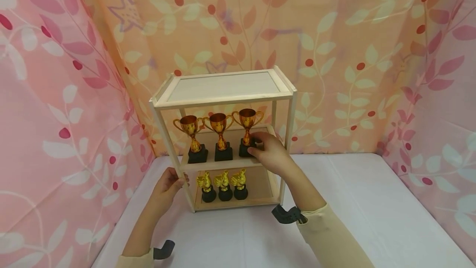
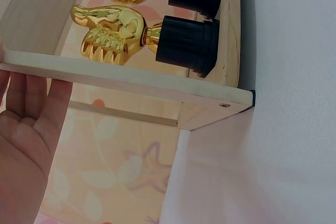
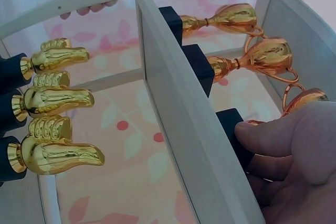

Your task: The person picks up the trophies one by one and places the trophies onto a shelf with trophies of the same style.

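Observation:
A small pale wooden shelf point(image 1: 227, 102) stands on the table with three tiers. On its middle tier are three gold trophy cups with black square bases: a left one point(image 1: 189, 126), a middle one point(image 1: 218, 123) and a right one point(image 1: 247, 118). My right hand point(image 1: 273, 154) pinches the black base of the right trophy cup, thumb in front. Three gold thumbs-up trophies point(image 1: 223, 181) line the bottom tier on round black bases. At the shelf's left side, my left hand point(image 1: 165, 187) holds the front post point(image 2: 126, 80), its fingertips partly hidden behind the wood.
Under the shelf lies a white tablecloth point(image 1: 353, 202). Leaf-patterned curtains point(image 1: 327, 53) hang behind and along both sides. The shelf's top panel point(image 1: 224, 86) overhangs the trophy cups. A dark wrist mount point(image 1: 286, 214) sits by the right sleeve, another mount point(image 1: 163, 250) by the left.

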Action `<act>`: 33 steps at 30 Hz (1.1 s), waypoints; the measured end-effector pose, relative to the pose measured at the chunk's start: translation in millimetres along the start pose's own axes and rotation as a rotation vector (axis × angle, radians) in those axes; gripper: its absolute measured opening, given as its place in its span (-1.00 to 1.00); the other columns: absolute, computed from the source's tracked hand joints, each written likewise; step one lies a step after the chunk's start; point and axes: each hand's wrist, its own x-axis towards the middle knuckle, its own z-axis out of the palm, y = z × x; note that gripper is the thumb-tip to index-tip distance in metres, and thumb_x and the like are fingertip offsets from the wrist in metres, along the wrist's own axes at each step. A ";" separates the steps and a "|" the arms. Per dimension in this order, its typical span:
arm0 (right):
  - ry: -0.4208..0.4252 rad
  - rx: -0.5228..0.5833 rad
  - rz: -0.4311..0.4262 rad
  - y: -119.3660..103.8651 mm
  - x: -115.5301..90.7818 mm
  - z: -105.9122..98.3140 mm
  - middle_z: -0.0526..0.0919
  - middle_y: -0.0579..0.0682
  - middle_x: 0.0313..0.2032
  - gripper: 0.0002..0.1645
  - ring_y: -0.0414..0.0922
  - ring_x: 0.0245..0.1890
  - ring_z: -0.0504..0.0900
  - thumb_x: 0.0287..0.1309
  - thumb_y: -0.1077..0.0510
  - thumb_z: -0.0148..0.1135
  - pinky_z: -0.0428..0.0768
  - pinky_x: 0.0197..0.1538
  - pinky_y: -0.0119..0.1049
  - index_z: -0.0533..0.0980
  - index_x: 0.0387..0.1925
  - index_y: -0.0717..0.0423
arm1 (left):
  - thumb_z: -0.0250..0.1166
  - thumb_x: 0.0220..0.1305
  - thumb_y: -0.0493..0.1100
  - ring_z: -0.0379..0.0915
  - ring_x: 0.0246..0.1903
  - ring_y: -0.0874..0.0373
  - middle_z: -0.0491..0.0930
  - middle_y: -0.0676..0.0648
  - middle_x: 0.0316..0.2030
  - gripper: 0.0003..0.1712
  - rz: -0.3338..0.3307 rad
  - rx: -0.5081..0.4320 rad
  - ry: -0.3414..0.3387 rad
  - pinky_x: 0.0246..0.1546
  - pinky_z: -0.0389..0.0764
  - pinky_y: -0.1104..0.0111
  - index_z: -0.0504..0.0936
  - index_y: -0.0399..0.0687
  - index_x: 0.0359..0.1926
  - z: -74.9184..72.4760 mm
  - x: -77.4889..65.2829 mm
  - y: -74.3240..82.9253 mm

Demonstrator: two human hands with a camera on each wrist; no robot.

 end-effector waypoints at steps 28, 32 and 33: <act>-0.065 0.009 0.009 -0.9 -2.4 -3.4 0.56 0.11 0.29 -0.36 0.13 0.31 0.52 0.33 0.07 0.34 0.47 0.35 0.12 0.43 0.38 0.12 | 0.12 0.53 -0.34 0.60 -0.06 0.07 0.46 -0.37 -0.08 -0.77 0.028 -0.008 -0.008 0.06 0.64 0.44 0.30 -0.40 0.05 -0.4 -0.4 -2.5; -0.068 0.006 0.007 -1.2 -2.6 -4.5 0.57 0.11 0.28 -0.38 0.13 0.30 0.53 0.34 0.08 0.33 0.48 0.34 0.12 0.44 0.37 0.10 | 0.11 0.52 -0.35 0.60 -0.06 0.03 0.44 -0.42 -0.08 -0.75 0.038 -0.010 -0.009 0.06 0.64 0.46 0.29 -0.45 0.05 -0.5 -0.3 -2.7; -0.069 0.006 0.007 -1.2 -2.7 -4.7 0.56 0.11 0.28 -0.38 0.13 0.30 0.53 0.34 0.08 0.33 0.48 0.35 0.12 0.44 0.37 0.10 | 0.11 0.53 -0.35 0.61 -0.06 0.06 0.44 -0.42 -0.08 -0.75 0.037 -0.010 -0.011 0.06 0.63 0.47 0.29 -0.45 0.05 -0.6 -0.1 -3.0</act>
